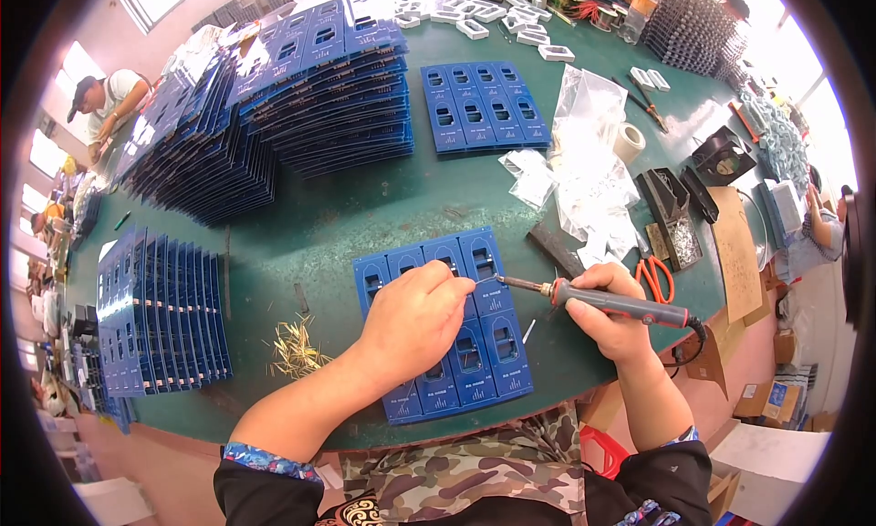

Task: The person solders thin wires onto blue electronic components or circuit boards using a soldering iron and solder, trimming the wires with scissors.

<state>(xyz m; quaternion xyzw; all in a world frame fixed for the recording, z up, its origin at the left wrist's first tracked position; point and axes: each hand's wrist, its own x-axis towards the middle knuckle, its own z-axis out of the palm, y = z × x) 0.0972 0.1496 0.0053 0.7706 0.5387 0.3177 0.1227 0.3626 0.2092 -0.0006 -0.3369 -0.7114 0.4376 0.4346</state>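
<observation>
A blue circuit board panel, divided into several repeated sections with cut-outs, lies flat in front of me on the green table. My right hand is wrapped round a soldering iron with a grey and red handle. The iron's tip points left and sits over the panel's upper right section. My left hand rests over the middle of the panel, finger and thumb pinched on a thin silvery wire. The wire reaches toward the iron's tip; whether they touch, I cannot tell. My left palm hides part of the panel.
Tall stacks of blue panels stand back left, another stack at left. Thin gold-coloured pins lie left of the panel. Clear plastic bags, orange-handled pliers, a black fan and white frames lie beyond.
</observation>
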